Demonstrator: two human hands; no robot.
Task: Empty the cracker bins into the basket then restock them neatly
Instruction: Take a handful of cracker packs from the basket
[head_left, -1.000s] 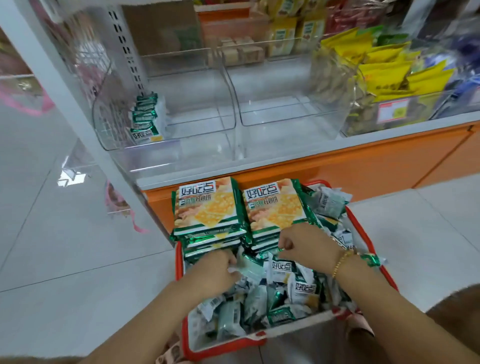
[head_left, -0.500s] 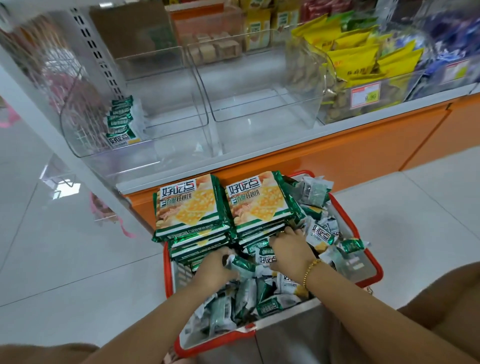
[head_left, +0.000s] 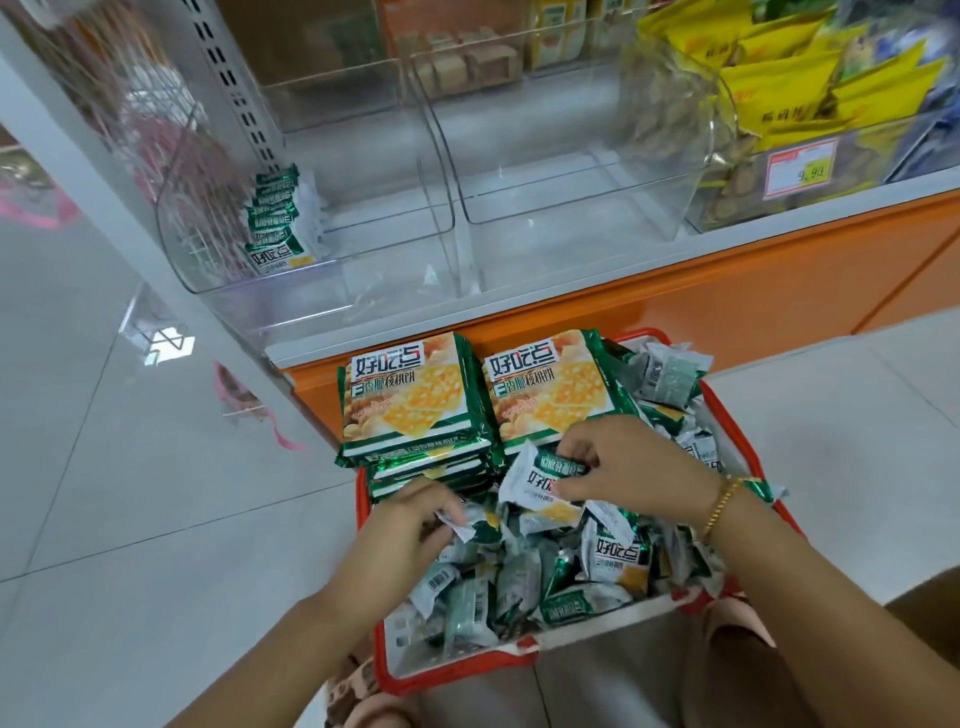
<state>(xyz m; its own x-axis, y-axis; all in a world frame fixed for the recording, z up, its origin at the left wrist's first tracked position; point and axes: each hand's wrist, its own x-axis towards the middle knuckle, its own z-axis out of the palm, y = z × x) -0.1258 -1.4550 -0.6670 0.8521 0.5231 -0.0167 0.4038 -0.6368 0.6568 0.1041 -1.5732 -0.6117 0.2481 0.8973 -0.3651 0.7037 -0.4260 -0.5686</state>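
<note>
Right hand (head_left: 639, 467) and left hand (head_left: 410, 525) each pinch a small packet

Largest, the clear plastic bin (head_left: 311, 280) holds a row of green-and-white packets (head_left: 275, 223) at its left wall. Below it, the red plastic basket (head_left: 441, 675) carries two stacks of square green-edged cracker packs (head_left: 405, 400) and loose packets. There the right hand pinches a white-and-green packet (head_left: 535, 480), the left a crumpled one (head_left: 460, 519)

Right fingers (head_left: 579, 448) pinch a small green-and-white cracker packet (head_left: 535, 480); left fingers (head_left: 439, 506) grip a second packet (head_left: 467, 522). Loose packets (head_left: 618, 561) fill the red basket (head_left: 457, 670) beneath them, with 2 stacks of large packs (head_left: 410, 395) just beyond. Farther up stand 2 clear bins (head_left: 571, 208); the left bin (head_left: 322, 291) holds an upright row (head_left: 275, 218).
</note>
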